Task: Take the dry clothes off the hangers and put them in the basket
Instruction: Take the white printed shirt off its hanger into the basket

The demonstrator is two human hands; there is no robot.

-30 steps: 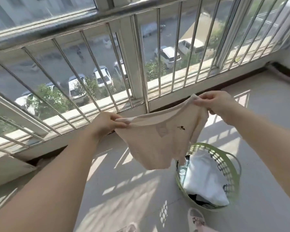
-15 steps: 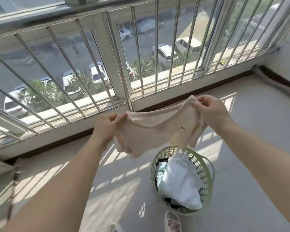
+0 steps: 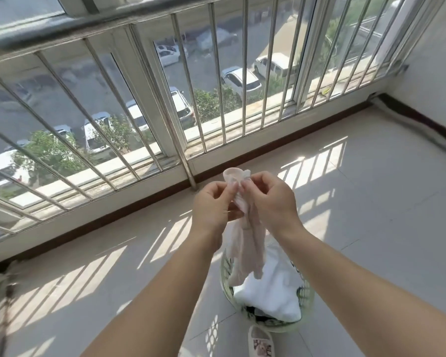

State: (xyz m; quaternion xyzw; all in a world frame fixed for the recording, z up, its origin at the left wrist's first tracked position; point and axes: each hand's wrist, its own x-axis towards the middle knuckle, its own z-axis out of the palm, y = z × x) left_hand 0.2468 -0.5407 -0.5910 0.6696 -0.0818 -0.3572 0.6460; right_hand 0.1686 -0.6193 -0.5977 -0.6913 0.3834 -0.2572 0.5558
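Both hands have met: left hand [image 3: 214, 207] and right hand [image 3: 272, 202] pinch the folded beige garment [image 3: 245, 243], light and limp, above the green basket [image 3: 305, 295].

This is an enclosed balcony of an upper-floor flat, used for drying laundry. A metal railing [image 3: 191, 104] of slanted bars runs along tall sliding windows [image 3: 129, 81], and through the glass parked cars [image 3: 240, 79] and treetops [image 3: 211, 103] lie far below on a street. The floor is pale tile [image 3: 371, 202] with a dark skirting strip [image 3: 139, 210] along the wall, striped by sunlight through the bars. A green plastic laundry basket [image 3: 307, 295] holding clothes stands on the tiles.
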